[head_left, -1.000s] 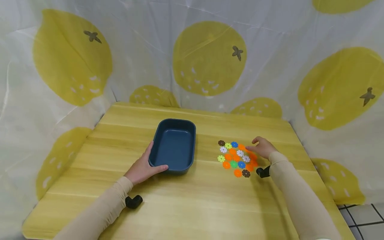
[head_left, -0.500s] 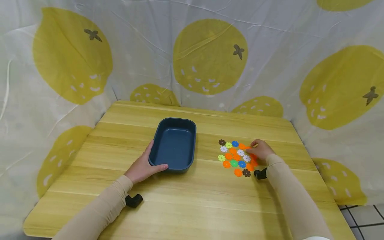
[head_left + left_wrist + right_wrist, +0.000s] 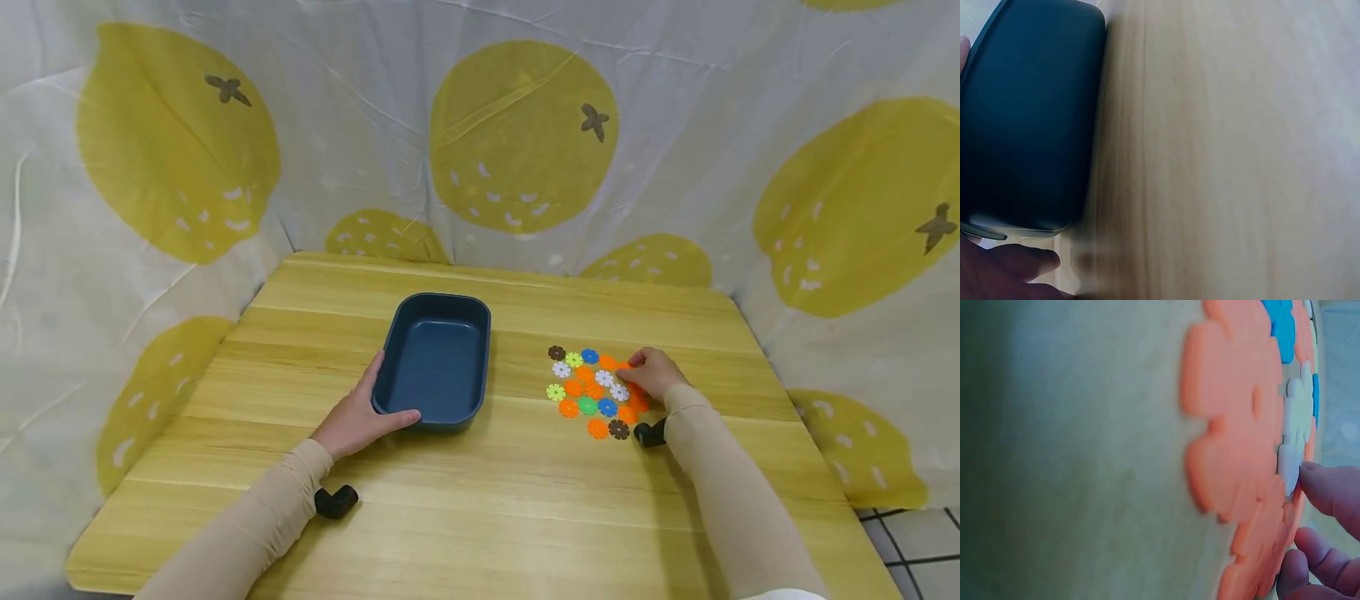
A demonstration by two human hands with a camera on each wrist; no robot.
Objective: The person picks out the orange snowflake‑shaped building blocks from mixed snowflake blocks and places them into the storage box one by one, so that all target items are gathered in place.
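Observation:
A dark blue rectangular tray [image 3: 435, 367] stands left of the table's middle. My left hand [image 3: 360, 417] holds its near left corner, fingers along the left wall and thumb at the near rim. In the left wrist view the tray's wall [image 3: 1029, 119] fills the upper left. To the right lies a cluster of flat, notched plastic flower discs in orange, white, blue, green, yellow-green and brown, among them a white disc [image 3: 561, 370]. At its far right side my right hand [image 3: 656, 373] pinches at an orange disc, thumb and fingers at its edges; the hand partly hides it.
Two black elbow-shaped pieces, one on the left [image 3: 336, 502] and one on the right [image 3: 649, 432], show beside the wrists. A lemon-printed curtain [image 3: 517, 142] hangs close behind the wooden table [image 3: 487, 517] and along both sides.
My right hand has come down a little onto the orange discs, and its thumb and fingers have drawn closer together. The left hand and tray have stayed put.

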